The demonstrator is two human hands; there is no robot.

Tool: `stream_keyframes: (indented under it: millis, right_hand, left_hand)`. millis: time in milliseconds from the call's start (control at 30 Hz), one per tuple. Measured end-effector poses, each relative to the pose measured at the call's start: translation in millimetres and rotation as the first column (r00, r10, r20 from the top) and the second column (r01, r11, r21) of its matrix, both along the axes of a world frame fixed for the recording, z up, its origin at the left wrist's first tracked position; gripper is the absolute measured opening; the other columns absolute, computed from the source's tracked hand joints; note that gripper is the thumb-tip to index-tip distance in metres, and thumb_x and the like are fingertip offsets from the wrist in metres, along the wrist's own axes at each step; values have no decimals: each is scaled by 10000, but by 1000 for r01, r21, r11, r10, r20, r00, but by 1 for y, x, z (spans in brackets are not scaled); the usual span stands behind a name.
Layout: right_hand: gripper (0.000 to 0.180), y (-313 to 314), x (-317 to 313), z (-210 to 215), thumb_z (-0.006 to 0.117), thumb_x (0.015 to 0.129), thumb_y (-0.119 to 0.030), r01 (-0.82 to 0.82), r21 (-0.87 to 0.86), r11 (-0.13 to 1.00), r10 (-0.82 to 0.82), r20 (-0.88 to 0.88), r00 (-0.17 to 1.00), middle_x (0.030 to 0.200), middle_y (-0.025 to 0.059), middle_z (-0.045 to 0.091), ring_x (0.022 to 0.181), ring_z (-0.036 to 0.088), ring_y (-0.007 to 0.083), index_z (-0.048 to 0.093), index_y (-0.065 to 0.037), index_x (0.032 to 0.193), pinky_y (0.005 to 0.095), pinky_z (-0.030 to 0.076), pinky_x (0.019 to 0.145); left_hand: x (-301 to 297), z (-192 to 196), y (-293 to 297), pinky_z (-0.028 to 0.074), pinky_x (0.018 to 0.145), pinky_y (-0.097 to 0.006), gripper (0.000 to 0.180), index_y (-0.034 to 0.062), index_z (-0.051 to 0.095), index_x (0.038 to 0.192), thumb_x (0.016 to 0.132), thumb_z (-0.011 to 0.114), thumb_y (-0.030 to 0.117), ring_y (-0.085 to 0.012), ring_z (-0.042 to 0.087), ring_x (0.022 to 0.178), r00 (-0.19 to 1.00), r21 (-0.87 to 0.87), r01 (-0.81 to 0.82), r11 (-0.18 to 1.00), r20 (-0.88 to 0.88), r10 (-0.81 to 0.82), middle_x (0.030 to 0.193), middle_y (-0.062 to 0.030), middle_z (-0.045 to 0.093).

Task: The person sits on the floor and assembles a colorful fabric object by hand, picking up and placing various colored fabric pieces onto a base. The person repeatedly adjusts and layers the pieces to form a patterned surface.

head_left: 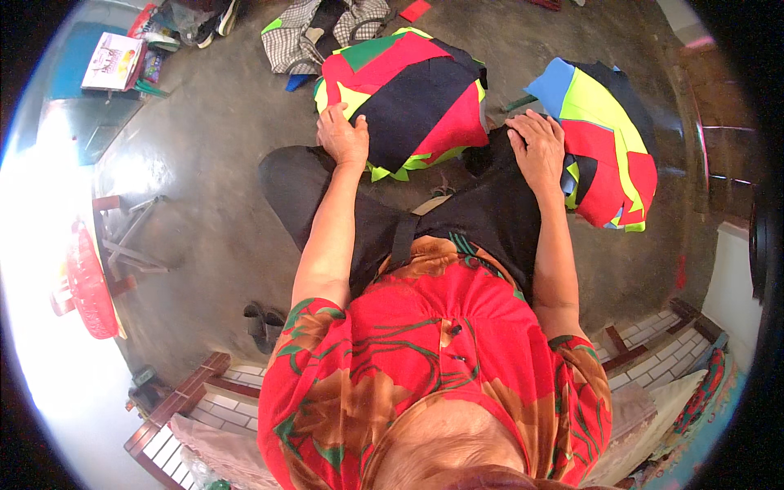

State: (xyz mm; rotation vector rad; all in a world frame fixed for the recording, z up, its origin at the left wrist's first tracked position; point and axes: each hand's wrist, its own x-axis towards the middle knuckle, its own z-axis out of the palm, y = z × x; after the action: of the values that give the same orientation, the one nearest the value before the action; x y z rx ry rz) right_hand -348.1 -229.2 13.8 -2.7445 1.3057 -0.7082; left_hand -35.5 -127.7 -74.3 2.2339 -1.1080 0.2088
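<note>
A stack of fabric pieces in black, red, neon yellow and green stands on the floor in front of my knees. My left hand lies by my left knee at the stack's near left edge, fingers against it and thumb apart. On my right knee rests my right hand, its fingers stretched out and holding nothing. Just beyond that hand, to the right, is a second pile of cloth pieces in blue, neon yellow, red and black. I cannot see what lies under either pile.
Checked cloth lies on the floor behind the front stack, near a small red piece. Shoes are at the far left. Dark footwear sits left of my seat, a wooden bench with pale slats.
</note>
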Motion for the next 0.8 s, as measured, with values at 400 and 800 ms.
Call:
stream_keyframes:
  millis: [400, 800]
  right_hand:
    - [104, -7, 2, 0, 641, 786, -148, -11, 12, 1000, 10, 62, 998, 955, 24, 665, 1052, 572, 194, 685, -121, 877, 398, 358, 961]
    - [108, -11, 4, 3, 634, 786, -144, -7, 56, 998, 2, 78, 997, 944, 36, 668, 1047, 574, 193, 680, -109, 877, 410, 351, 968]
  left_hand:
    - [2, 14, -97, 430, 854, -439, 322, 99, 591, 1024, 755, 695, 243, -309, 544, 1009, 949, 220, 304, 927, 16, -315, 1041, -108, 575]
    - [13, -3, -129, 484, 749, -431, 191, 83, 609, 893, 771, 639, 227, -299, 609, 886, 899, 452, 307, 838, 152, -411, 930, -116, 609]
